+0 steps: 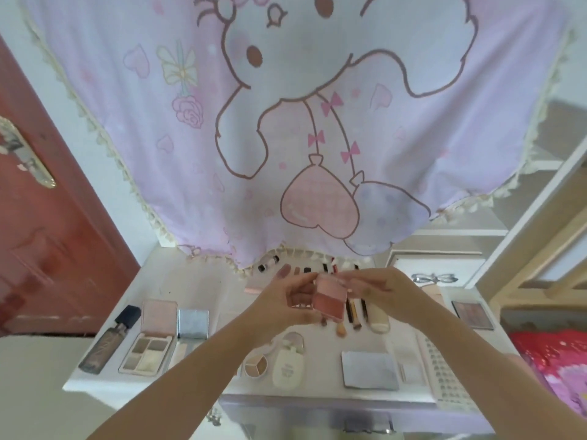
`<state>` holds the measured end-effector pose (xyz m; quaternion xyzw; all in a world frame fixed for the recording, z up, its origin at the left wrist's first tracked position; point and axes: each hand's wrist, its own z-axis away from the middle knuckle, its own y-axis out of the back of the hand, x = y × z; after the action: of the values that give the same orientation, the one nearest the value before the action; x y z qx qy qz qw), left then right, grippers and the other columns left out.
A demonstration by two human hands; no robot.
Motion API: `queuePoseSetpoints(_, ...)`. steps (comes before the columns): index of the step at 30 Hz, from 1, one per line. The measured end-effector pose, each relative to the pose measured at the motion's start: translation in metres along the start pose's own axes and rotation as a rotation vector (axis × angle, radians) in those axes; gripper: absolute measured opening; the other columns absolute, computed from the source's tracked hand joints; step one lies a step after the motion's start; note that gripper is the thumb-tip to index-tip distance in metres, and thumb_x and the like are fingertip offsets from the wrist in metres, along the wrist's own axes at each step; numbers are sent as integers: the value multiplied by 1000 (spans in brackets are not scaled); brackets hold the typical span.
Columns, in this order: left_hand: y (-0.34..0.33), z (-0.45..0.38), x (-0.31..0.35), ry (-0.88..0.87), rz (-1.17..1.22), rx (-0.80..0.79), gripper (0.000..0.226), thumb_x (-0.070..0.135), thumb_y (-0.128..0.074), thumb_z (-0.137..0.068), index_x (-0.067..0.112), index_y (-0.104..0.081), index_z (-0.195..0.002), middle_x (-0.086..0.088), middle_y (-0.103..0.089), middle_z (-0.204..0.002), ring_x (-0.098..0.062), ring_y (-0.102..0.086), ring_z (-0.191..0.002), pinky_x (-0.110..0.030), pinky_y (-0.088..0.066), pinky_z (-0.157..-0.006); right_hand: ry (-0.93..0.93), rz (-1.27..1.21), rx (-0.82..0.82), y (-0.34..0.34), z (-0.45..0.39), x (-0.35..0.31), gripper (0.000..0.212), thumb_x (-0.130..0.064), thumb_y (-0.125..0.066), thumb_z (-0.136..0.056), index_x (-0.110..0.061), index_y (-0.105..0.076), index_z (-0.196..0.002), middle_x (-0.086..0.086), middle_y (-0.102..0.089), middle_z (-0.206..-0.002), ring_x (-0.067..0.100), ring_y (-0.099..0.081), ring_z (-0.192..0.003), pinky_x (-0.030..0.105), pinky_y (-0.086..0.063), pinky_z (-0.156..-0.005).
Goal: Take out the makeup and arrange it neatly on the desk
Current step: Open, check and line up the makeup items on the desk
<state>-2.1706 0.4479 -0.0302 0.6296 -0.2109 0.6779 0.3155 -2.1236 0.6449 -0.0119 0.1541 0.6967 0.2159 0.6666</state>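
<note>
Blush (327, 298): a small pink two-tone compact, held up above the middle of the desk between both hands; lifted clear of the rows, probably so it can be looked over or opened before it gets a spot
Left hand (286, 304): fingers curled round the blush's left edge, gripping it from the side; the palm hides part of the case
Right hand (378, 289): fingertips pinch the blush's upper right corner; that two-sided hold keeps the flat case level, or so I judge
Desk (203, 281): white top, already carrying most of the makeup in rough rows, so the task looks well along
Left row: a dark-capped bottle (109, 339), an open palette (152, 338) with its lid up, and a silver box (192, 323), side by side and facing the person, likely for a tidy line
Front row: a round concealer (255, 365), a cream bottle (289, 368), a silver case (370, 369) and a long lash tray (444, 373) at the right edge
Brushes (352, 315): lying parallel just under the blush, handles pointing away
Back row: small tubes (268, 263) near the cloth's fringe, partly hidden
Cloth (286, 122): a pink cartoon hanging draped behind the desk
Writing: faint print on the cream bottle, too blurred to read; no brand can be made out anywhere
</note>
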Motion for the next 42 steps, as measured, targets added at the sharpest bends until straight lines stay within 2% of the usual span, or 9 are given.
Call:
queuePoseSetpoints(2, -3, -3, -19, 37, 29, 40, 56, -2, -71, -64, 22, -59, -113, 27, -69, -83, 4, -66, -79, -36, -37, -104, -95, -107, 86, -5, -4, 13, 21, -23, -50, -90, -18, -68, -100, 10, -70, -98, 4, -69, -76, 18, -56, -70)
queuePoseSetpoints(4, -9, -3, -38, 129, 67, 119, 52, -17, -62, -72, 2, -55, -119, 14, -70, -78, 2, -66, -71, -17, -52, -75, -208, -58, 152, -12, -11, 30, 32, -27, -46, -92, -7, -70, -83, 19, -70, -92, 12, -66, -68, 23, -53, -66)
queuePoseSetpoints(11, -56, 9, -117, 488, 163, 402, 41, -20, -56, -76, -6, -54, -114, -7, -63, -79, -5, -58, -60, -7, -47, -54, -504, -98, -70, -60, -24, 104, 26, -25, -48, -93, -22, -66, -74, -9, -67, -75, 7, -44, -56, 14, -37, -49)
queuePoseSetpoints(15, -82, 11, -153, 635, 121, 553, 28, -11, -62, -75, 1, -59, -99, -21, -67, -100, -16, -54, -72, -16, -41, -60, -544, -113, -136, -85, -23, 139, 20, -19, -52, -91, -19, -64, -75, -8, -65, -74, 6, -49, -55, 10, -37, -41)
queuePoseSetpoints(21, -107, 1, -180, 732, 49, 684, 18, 2, -63, -77, 15, -58, -88, 3, -60, -77, -6, -50, -64, -1, -36, -46, -574, -125, -133, -98, -28, 166, 16, -15, -52, -90, -8, -66, -89, -7, -63, -72, 9, -51, -55, 7, -36, -37)
queuePoseSetpoints(29, -114, -16, -186, 790, -18, 791, 10, 3, -60, -78, 9, -62, -86, -7, -65, -82, -21, -57, -80, -25, -43, -74, -613, -203, -72, -96, -41, 173, 16, -13, -50, -92, -2, -61, -96, 5, -61, -79, -3, -56, -45, 10, -35, -32)
queuePoseSetpoints(33, -116, -20, -189, 806, -100, 787, 12, 9, -59, -81, 9, -62, -93, -6, -67, -93, -18, -54, -81, -22, -37, -71, -635, -218, -76, -94, -46, 175, 22, -15, -50, -92, 1, -61, -103, 0, -61, -74, -3, -56, -44, 9, -37, -34)
queuePoseSetpoints(36, -118, -22, -188, 822, -100, 786, 16, 12, -60, -82, 8, -60, -97, -4, -66, -93, -16, -51, -80, -21, -35, -71, -594, -60, -122, -90, -44, 173, 28, -25, -48, -93, -7, -59, -111, 0, -61, -91, 5, -56, -59, 10, -41, -46)
queuePoseSetpoints(42, -124, 3, -190, 722, -232, 703, 25, 9, -59, -81, 9, -57, -106, 2, -53, -97, -14, -52, -81, -16, -33, -71, -190, 639, -274, -55, 15, 189, 57, -36, -62, -81, -16, -44, -132, 6, -42, -139, 22, -39, -126, 36, -31, -105)
